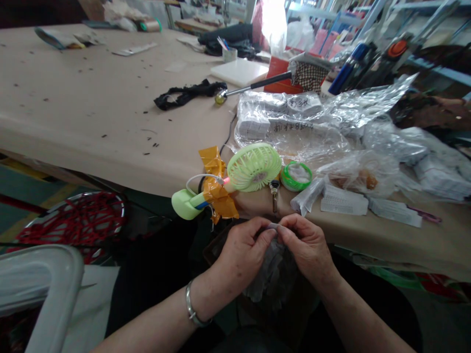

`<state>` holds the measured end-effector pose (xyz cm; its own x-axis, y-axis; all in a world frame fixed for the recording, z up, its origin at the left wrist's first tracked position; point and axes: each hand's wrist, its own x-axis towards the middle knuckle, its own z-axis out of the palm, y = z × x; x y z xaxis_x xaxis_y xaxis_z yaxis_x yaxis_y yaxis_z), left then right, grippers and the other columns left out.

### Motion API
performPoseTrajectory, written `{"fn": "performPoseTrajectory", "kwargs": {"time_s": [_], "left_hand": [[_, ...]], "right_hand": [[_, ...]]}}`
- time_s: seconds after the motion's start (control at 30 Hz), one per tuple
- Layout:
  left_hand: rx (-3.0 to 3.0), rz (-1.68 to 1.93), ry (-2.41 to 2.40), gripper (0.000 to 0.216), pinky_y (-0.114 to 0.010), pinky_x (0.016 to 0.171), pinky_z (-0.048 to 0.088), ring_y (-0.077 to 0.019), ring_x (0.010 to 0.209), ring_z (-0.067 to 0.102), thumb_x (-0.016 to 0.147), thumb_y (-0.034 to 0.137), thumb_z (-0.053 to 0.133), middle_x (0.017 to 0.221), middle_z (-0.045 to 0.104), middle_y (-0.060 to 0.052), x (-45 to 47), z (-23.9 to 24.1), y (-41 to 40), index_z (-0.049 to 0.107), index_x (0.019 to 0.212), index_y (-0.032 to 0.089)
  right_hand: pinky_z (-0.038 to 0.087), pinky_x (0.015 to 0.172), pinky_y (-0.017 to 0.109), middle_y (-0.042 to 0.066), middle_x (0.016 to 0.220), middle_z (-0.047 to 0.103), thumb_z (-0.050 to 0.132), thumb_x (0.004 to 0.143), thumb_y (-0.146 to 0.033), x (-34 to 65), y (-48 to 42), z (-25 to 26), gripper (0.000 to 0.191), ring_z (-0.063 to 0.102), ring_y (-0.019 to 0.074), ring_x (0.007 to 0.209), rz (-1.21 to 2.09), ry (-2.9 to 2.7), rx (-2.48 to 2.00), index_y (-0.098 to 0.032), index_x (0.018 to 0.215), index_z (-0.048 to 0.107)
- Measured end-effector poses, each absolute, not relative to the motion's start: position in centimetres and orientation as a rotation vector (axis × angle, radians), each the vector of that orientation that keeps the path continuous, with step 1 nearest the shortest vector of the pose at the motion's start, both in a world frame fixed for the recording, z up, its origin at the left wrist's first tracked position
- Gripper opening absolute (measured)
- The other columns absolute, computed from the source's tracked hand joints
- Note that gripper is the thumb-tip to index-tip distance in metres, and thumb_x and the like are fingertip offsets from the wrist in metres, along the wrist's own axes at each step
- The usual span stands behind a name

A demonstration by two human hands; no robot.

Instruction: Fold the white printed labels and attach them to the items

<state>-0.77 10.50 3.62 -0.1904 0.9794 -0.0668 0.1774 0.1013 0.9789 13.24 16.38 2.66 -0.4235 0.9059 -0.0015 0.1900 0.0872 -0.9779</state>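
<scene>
My left hand [245, 247] and my right hand [307, 245] meet just below the table edge, fingertips pinched together on a small pale item [274, 226] that is too small to name. Beneath them hangs a thin clear plastic piece [270, 274] over my lap. Just above the hands a small green fan [253, 166] is taped to the table edge with orange tape [217, 191]. A green ring-shaped roll [296, 175] lies beside the fan.
Clear plastic bags with white labels [294, 122] and white label strips [344, 200] cover the table's right side. A black fabric strip [187, 93] and a metal rod tool [253, 86] lie farther back. A basket of red cord [73, 223] sits at lower left.
</scene>
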Motion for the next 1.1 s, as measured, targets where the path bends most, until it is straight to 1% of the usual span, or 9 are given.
{"fn": "performPoseTrajectory", "kwargs": {"time_s": [0.3, 0.77, 1.1], "left_hand": [[1.386, 1.186, 1.639, 0.019, -0.020, 0.060, 0.041, -0.0105, 0.063, 0.058, 0.088, 0.023, 0.050, 0.070, 0.065, 0.001, -0.9, 3.4, 11.2, 0.066, 0.081, 0.018], [1.372, 1.206, 1.648, 0.022, -0.020, 0.059, 0.041, -0.0112, 0.061, 0.056, 0.087, 0.025, 0.050, 0.065, 0.063, 0.002, -1.0, 2.9, 11.7, 0.068, 0.076, 0.019], [1.295, 1.258, 1.610, 0.022, -0.019, 0.058, 0.041, -0.0106, 0.060, 0.055, 0.085, 0.020, 0.052, 0.063, 0.064, 0.003, -0.9, 3.2, 12.3, 0.068, 0.069, 0.019]], "right_hand": [[0.038, 0.054, 0.021, -0.004, 0.059, 0.052, 0.058, 0.081, -0.027, 13.1, 16.8, 2.8, 0.013, 0.046, 0.0096, 0.055, 1.301, -1.787, -1.067, -0.018, 0.073, 0.060], [0.039, 0.055, 0.022, -0.004, 0.059, 0.052, 0.057, 0.082, -0.025, 12.9, 17.1, 2.6, 0.013, 0.047, 0.0099, 0.056, 1.267, -1.799, -1.055, -0.018, 0.071, 0.059], [0.039, 0.055, 0.023, -0.004, 0.057, 0.053, 0.057, 0.083, -0.027, 12.7, 17.4, 2.3, 0.013, 0.049, 0.0107, 0.055, 1.266, -1.753, -1.059, -0.019, 0.073, 0.059]]}}
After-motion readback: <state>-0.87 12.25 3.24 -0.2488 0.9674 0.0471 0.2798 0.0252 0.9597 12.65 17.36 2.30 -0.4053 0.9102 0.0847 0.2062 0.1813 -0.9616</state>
